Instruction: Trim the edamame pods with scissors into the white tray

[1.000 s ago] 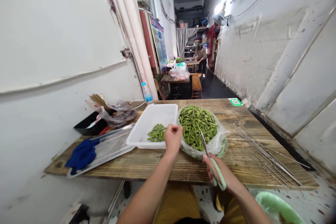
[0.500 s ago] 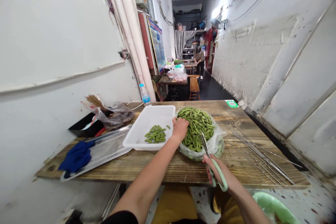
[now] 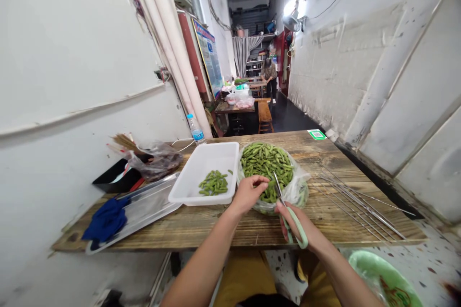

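Observation:
A heap of green bean pods fills a clear plastic bag on the wooden table. My left hand hovers at the heap's near edge, fingers pinched on a pod. My right hand grips green-handled scissors, their blades pointing up toward the pod. Left of the heap a white plastic tray holds a small pile of trimmed pods.
A metal tray with a blue cloth lies at left, behind it a black tray and a bag of skewers. Metal skewers lie at right. A green bin sits below. A water bottle stands by the wall. A person works far down the corridor.
My left hand went from the white tray into the pod heap, then pulled back toward me holding a pod. The scissors rose slightly toward it.

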{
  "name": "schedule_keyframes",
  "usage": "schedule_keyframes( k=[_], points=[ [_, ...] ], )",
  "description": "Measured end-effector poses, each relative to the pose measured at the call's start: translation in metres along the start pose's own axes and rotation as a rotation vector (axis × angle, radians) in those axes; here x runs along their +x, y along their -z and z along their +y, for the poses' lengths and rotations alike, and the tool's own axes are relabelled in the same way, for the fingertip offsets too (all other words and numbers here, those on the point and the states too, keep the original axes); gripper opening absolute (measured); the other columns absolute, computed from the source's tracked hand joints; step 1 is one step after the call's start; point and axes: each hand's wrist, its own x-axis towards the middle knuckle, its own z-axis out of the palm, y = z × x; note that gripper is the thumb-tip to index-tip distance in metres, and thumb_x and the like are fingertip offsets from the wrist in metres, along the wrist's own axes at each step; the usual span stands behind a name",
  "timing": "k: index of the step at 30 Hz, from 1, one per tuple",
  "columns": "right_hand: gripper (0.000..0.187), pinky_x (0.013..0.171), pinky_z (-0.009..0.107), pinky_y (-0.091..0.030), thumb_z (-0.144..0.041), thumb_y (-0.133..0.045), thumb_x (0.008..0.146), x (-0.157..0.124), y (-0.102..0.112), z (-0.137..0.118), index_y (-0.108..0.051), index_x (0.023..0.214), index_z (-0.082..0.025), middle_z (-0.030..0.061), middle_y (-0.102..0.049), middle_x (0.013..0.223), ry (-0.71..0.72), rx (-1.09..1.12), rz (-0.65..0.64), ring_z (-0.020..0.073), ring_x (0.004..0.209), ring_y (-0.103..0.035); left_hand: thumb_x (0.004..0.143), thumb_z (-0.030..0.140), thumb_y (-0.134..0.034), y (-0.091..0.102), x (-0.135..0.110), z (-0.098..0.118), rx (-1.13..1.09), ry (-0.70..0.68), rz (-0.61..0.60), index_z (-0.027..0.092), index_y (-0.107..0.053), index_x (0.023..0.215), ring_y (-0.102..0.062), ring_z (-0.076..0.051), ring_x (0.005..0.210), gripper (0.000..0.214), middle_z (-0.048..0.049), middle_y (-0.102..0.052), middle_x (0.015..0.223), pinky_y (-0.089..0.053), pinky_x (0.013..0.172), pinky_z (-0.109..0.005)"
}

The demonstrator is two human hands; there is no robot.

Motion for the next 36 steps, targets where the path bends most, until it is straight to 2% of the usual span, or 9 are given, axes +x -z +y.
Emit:
schedule_keyframes(
  k=[6,9,13,18,25,30,32,36],
  points=[
    [0.056,0.032,0.021,-0.037,-0.076,-0.045,0.07,0.0,0.001,0.001,-0.044,0.078,-0.02,-0.0085,-0.042,0.048,-0.007,0.033,0.005,0.0082,0.035,-0.041,0.072,0.027,-0.06,-0.005,-0.003,-0.005,-0.062,0.004,-0.002,0.015,-0.068,0.085,-0.056,-0.014,0.073,0.02,-0.0033,-0.067,0.079,-0.043,0.07,-0.024],
    [0.056,0.028,0.021,-0.036,-0.077,-0.045,0.07,0.001,0.0,0.004,-0.044,0.075,-0.02,-0.0094,-0.038,0.044,-0.013,0.024,0.043,0.0081,0.031,-0.038,0.069,0.028,-0.063,-0.011,-0.003,-0.006,-0.22,0.072,0.012,0.014,-0.066,0.086,-0.053,-0.011,0.065,0.022,-0.0016,-0.063,0.072,-0.042,0.063,-0.023],
    [0.059,0.024,0.02,-0.032,-0.078,-0.046,0.067,0.001,-0.002,0.007,-0.044,0.075,-0.02,-0.0105,-0.036,0.042,-0.08,0.012,0.058,0.0074,0.028,-0.035,0.06,0.024,-0.071,-0.016,-0.001,-0.005,-0.44,0.161,0.097,0.013,-0.062,0.086,-0.049,-0.008,0.058,0.03,0.0025,-0.057,0.063,-0.039,0.057,-0.021],
    [0.059,0.029,0.02,-0.034,-0.077,-0.044,0.069,-0.001,0.001,0.013,-0.045,0.079,-0.02,-0.0089,-0.04,0.049,-0.016,0.008,0.041,0.0073,0.033,-0.039,0.058,0.03,-0.072,-0.017,0.003,-0.006,-0.557,0.206,0.15,0.013,-0.063,0.078,-0.045,-0.006,0.053,0.028,0.0041,-0.054,0.061,-0.038,0.055,-0.021],
    [0.047,0.035,0.02,-0.038,-0.066,-0.047,0.079,0.0,0.007,0.029,-0.048,0.082,-0.02,-0.0073,-0.041,0.048,0.104,-0.13,-0.012,0.0091,0.038,-0.043,0.072,0.034,-0.064,-0.018,0.002,-0.007,-0.363,0.035,0.205,0.014,-0.059,0.081,-0.062,-0.014,0.067,0.023,-0.0034,-0.064,0.077,-0.046,0.062,-0.025],
    [0.048,0.034,0.021,-0.038,-0.067,-0.044,0.08,0.002,0.008,0.036,-0.048,0.083,-0.02,-0.0066,-0.041,0.05,0.098,-0.123,-0.002,0.0097,0.038,-0.044,0.079,0.036,-0.058,-0.012,0.006,-0.007,-0.295,-0.065,0.274,0.015,-0.062,0.094,-0.053,-0.01,0.061,0.026,-0.0012,-0.062,0.074,-0.042,0.059,-0.022],
    [0.048,0.034,0.021,-0.039,-0.068,-0.042,0.081,0.003,0.009,0.039,-0.048,0.083,-0.02,-0.0065,-0.043,0.05,0.08,-0.114,0.015,0.0102,0.038,-0.044,0.082,0.04,-0.055,-0.011,0.006,-0.008,-0.302,-0.053,0.249,0.016,-0.064,0.101,-0.049,-0.009,0.058,0.033,0.0008,-0.056,0.068,-0.039,0.054,-0.02],
    [0.048,0.036,0.02,-0.039,-0.068,-0.043,0.081,0.005,0.011,0.04,-0.048,0.082,-0.02,-0.0064,-0.044,0.049,0.103,-0.112,0.002,0.0103,0.039,-0.045,0.078,0.047,-0.057,-0.015,0.002,-0.006,-0.438,0.087,0.066,0.017,-0.056,0.118,-0.036,-0.005,0.043,0.049,0.0046,-0.051,0.062,-0.025,0.041,-0.018]
  ],
)
